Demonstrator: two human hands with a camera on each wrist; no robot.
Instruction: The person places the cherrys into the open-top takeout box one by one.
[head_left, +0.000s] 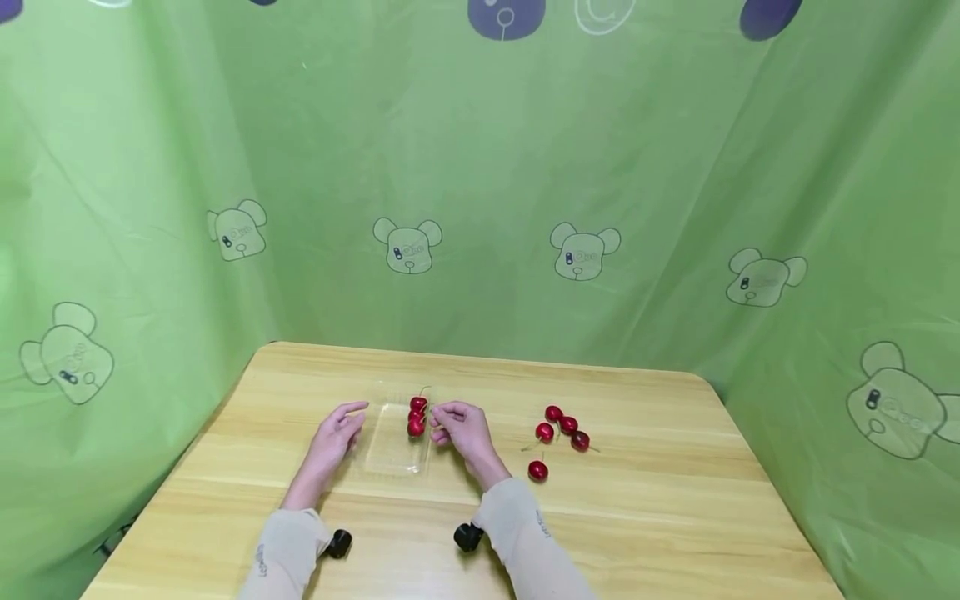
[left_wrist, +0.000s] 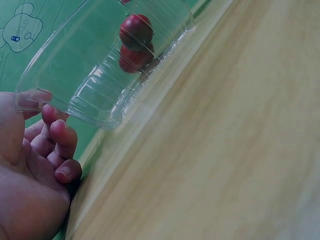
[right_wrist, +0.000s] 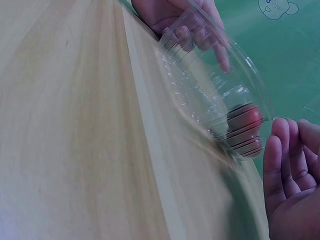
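Note:
A clear plastic box (head_left: 393, 472) stands on the table, with three red cherries (head_left: 416, 427) along its right side. At that side, my right hand (head_left: 463, 433) pinches the thin stem of the nearest cherry between thumb and fingertip; the fruit sits low in the box, as the right wrist view shows through the wall. My left hand (head_left: 333, 437) is beside the box's left edge, fingers loosely bent and holding nothing. In the left wrist view its fingertips (left_wrist: 64, 132) lie close to the box's corner; whether they touch it I cannot tell.
Several more cherries (head_left: 568, 425) with stems lie on the wooden table (head_left: 637, 517) to the right of my right hand, one of them (head_left: 537, 471) nearer to me. A green curtain (head_left: 495, 308) with bear faces surrounds the table's back and sides.

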